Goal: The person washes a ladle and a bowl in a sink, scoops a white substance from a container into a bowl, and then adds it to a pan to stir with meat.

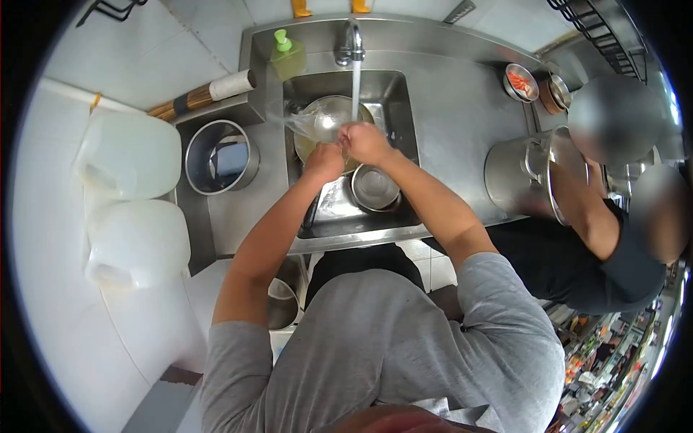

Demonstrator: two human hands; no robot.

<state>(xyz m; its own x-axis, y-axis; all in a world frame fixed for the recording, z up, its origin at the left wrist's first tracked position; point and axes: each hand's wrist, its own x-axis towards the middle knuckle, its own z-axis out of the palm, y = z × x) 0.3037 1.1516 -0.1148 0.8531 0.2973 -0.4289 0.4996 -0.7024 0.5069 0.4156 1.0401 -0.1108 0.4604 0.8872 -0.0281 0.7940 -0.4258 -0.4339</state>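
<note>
Over the sink (pixel 401 108), my left hand (pixel 325 162) and my right hand (pixel 366 143) are close together, both closed. A clear plastic bag (pixel 302 124) is gathered at my fingers and spreads to the left; its contents are hard to make out. Water from the faucet (pixel 351 50) falls just above my right hand. Behind the hands a large round metal pan (pixel 332 108) lies in the basin, partly hidden by them. A small metal bowl (pixel 375 187) sits in front, and a dark handle (pixel 310 215) leans near the basin's left side.
A green soap bottle (pixel 289 58) stands behind the sink. On the left are a metal pot (pixel 221 157), a bamboo brush (pixel 202 95) and white jugs (pixel 130 155). A large stockpot (pixel 516 169) stands right, with a co-worker's arm (pixel 588 206) at it. Beyond is a bowl of orange pieces (pixel 520 81).
</note>
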